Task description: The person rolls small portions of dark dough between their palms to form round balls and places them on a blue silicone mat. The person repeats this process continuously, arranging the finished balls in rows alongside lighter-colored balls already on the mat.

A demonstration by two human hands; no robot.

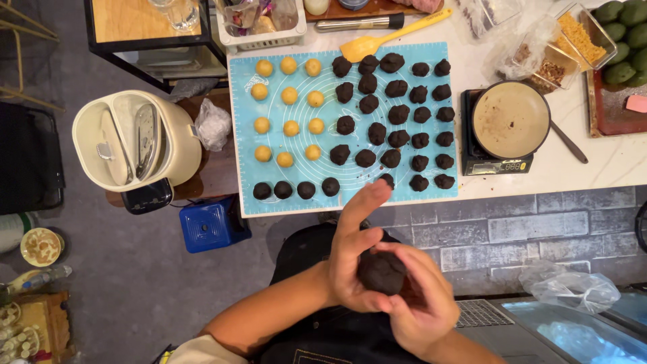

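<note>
A dark brown dough ball (381, 271) sits between my two hands, below the counter edge. My left hand (352, 251) cups it from the left with the fingers stretched upward. My right hand (423, 307) wraps it from below and the right. On the counter above lies a blue silicone mat (283, 206). Several small yellow balls (290, 96) stand in rows on its left part. Several dark balls (397, 111) fill its middle and right, and a short row of dark balls (295, 190) lines the near left edge.
A yellow spatula (377, 40) lies at the mat's far edge. A pan on a kitchen scale (509, 121) stands right of the mat, with clear tubs of toppings (573, 40) and green fruits (623, 34) beyond. A cream appliance (135, 141) and a blue box (209, 226) are at left.
</note>
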